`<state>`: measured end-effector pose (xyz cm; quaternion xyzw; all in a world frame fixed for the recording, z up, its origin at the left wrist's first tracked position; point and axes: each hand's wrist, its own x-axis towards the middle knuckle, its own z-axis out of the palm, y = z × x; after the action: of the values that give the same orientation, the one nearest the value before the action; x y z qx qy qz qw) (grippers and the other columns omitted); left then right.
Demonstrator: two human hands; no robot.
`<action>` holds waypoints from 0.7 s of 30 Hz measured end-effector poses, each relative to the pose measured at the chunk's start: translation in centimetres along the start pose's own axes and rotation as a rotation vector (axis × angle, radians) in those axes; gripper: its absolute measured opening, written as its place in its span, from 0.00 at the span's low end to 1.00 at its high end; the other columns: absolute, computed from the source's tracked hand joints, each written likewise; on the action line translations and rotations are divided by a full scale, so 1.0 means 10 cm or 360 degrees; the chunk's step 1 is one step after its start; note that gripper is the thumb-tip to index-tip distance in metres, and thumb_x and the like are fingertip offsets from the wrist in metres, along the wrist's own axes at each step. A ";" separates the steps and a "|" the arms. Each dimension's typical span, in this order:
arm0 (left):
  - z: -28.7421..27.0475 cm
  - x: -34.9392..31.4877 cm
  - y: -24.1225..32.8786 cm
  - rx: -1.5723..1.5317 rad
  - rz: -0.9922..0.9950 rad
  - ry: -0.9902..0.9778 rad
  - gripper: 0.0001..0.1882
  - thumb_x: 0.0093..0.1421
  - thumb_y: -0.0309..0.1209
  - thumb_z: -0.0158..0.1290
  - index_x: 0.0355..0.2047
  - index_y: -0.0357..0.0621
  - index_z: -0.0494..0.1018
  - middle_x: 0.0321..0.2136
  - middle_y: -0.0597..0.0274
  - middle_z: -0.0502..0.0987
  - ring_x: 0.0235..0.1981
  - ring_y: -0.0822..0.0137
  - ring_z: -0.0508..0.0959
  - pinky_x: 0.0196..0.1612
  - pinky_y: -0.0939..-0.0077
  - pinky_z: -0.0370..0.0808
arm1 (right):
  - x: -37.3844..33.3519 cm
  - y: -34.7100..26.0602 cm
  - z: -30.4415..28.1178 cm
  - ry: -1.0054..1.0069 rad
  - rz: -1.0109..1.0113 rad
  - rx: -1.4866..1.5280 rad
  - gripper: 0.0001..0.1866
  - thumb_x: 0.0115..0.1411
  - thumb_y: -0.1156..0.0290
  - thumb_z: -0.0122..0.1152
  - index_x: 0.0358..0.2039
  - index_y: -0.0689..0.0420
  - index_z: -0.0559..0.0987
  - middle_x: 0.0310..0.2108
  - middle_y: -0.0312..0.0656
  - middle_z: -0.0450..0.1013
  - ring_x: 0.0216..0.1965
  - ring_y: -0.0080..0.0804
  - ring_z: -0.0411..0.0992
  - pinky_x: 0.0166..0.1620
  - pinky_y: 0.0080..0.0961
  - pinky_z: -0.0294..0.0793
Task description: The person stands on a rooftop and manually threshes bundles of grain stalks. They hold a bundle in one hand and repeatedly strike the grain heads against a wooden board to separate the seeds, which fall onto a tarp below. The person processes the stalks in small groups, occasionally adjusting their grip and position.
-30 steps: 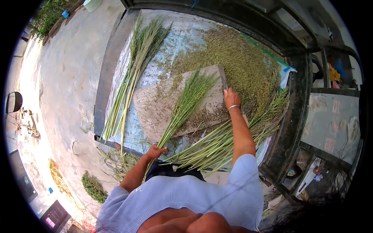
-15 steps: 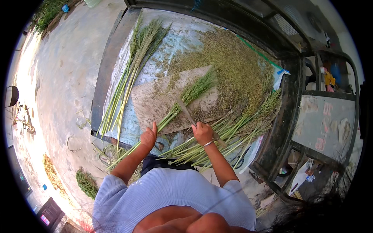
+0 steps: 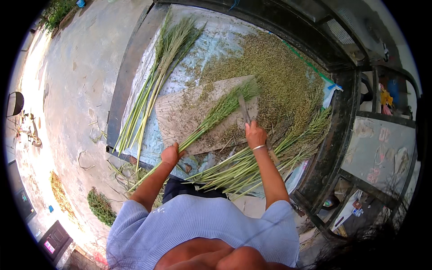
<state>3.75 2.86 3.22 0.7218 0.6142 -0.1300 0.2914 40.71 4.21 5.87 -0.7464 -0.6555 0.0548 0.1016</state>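
My left hand point(image 3: 171, 154) is closed round the lower stems of a green bunch of seed-head stalks point(image 3: 215, 115), which look like broomcorn. The bunch slants up to the right over a flat wooden board point(image 3: 173, 119). In my right hand point(image 3: 256, 134) is a long flat scraper blade point(image 3: 243, 108); its other end sticks out behind the wrist. The blade's tip lies across the feathery heads near their far end. Whether it presses on them or hovers just above, I cannot tell. Loose seeds point(image 3: 279, 63) are spread thickly beyond the board and scattered over it.
A pale blue sheet point(image 3: 220, 38) lies beneath the board. One bundle of stalks point(image 3: 150, 92) rests on its left side, and another pile point(image 3: 238, 167) lies at the near right, under my right forearm. A dark metal frame point(image 3: 330, 139) borders the right and far sides.
My right hand and the blade have moved right and outward along the bunch, from its middle to near the tips. My left hand still grips the stems.
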 end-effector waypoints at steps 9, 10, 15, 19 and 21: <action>0.02 0.15 0.02 0.0001 -0.0216 0.0006 0.26 0.44 0.56 0.55 0.26 0.44 0.69 0.20 0.50 0.74 0.25 0.49 0.75 0.26 0.57 0.70 | 0.25 0.21 0.38 -0.0416 0.0139 0.0054 0.15 0.59 0.58 0.49 0.25 0.58 0.66 0.12 0.47 0.67 0.15 0.47 0.68 0.17 0.39 0.66; 0.05 0.12 0.00 -0.0025 -0.0189 0.0011 0.26 0.44 0.56 0.54 0.26 0.44 0.69 0.20 0.50 0.74 0.24 0.49 0.75 0.26 0.57 0.70 | 0.34 0.44 0.33 -0.0299 0.0244 -0.0069 0.16 0.60 0.59 0.48 0.26 0.60 0.67 0.11 0.45 0.66 0.13 0.42 0.67 0.15 0.35 0.65; 0.03 0.10 0.05 0.0104 -0.0059 0.0103 0.22 0.47 0.50 0.55 0.30 0.45 0.65 0.20 0.54 0.73 0.21 0.53 0.75 0.22 0.61 0.71 | 0.30 0.19 0.03 0.0028 0.0167 -0.0175 0.15 0.59 0.59 0.50 0.26 0.59 0.67 0.11 0.43 0.66 0.11 0.38 0.66 0.13 0.32 0.64; 0.16 0.07 0.11 0.0536 0.0124 0.0379 0.17 0.48 0.43 0.54 0.31 0.46 0.64 0.21 0.60 0.71 0.20 0.59 0.76 0.22 0.65 0.72 | -0.09 -0.59 0.24 -0.0147 -0.0664 0.0362 0.15 0.56 0.61 0.54 0.22 0.57 0.65 0.12 0.44 0.66 0.12 0.43 0.65 0.16 0.36 0.64; 0.22 0.02 0.04 0.0636 0.0178 0.0339 0.13 0.50 0.39 0.52 0.31 0.47 0.64 0.22 0.62 0.70 0.21 0.61 0.76 0.22 0.67 0.72 | -0.24 -0.70 0.40 -0.0334 -0.0924 0.0296 0.15 0.57 0.60 0.53 0.22 0.56 0.65 0.12 0.44 0.67 0.13 0.43 0.66 0.16 0.36 0.64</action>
<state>4.51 1.72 1.47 0.8077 0.5625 -0.1558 0.0829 32.72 3.02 3.42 -0.5059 -0.8402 0.1598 0.1124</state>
